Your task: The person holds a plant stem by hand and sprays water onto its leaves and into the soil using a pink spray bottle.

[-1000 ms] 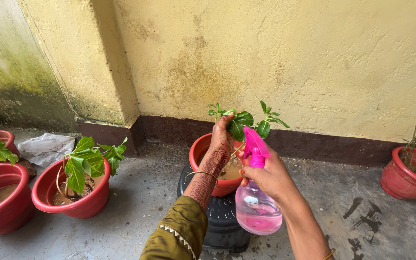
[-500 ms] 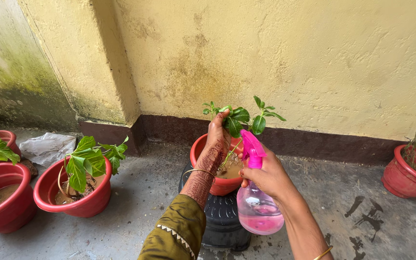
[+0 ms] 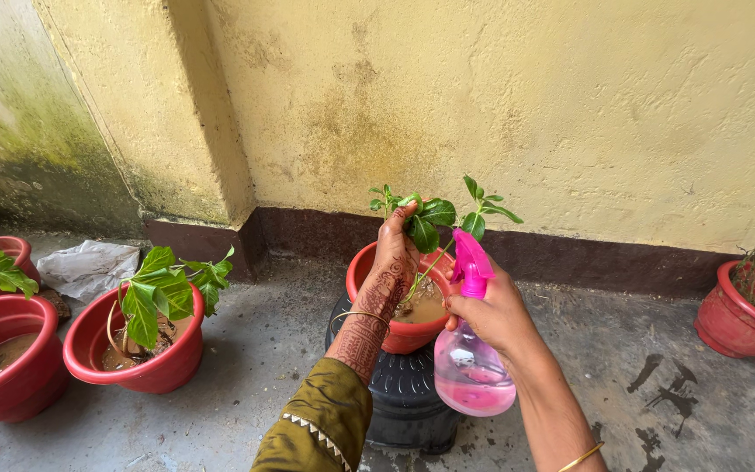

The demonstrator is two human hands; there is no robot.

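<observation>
A: Hands first. In the head view, where are they?

B: Centre of the frame. The left hand (image 3: 392, 262), patterned with henna, reaches up over the red pot (image 3: 362, 267) and its fingers (image 3: 401, 220) pinch the green leaves of the small plant (image 3: 437, 212). The right hand (image 3: 495, 316) is wrapped around the neck of the pink spray bottle (image 3: 474, 367), fingers closed on it, the nozzle aimed toward the leaves just beside it.

A: And the pot?

B: It stands on a black ribbed stand (image 3: 408, 398) on the concrete floor (image 3: 255, 367), close to the yellow wall (image 3: 526, 114). More red pots (image 3: 137, 350) sit at lower left, one at far right (image 3: 744, 310), and a crumpled white bag (image 3: 85, 267) lies at left.

A: What could go wrong?

B: I'd judge the stem is thin; a hard pull by the pinching fingers could snap it or tear a leaf. The pot sits high on a narrow stand, so a knock from the bottle might tip it.

A: Any change from half a second ago?

B: The bottle has risen slightly and shifted right, nozzle nearer the leaves. The left hand's hold looks unchanged.
</observation>
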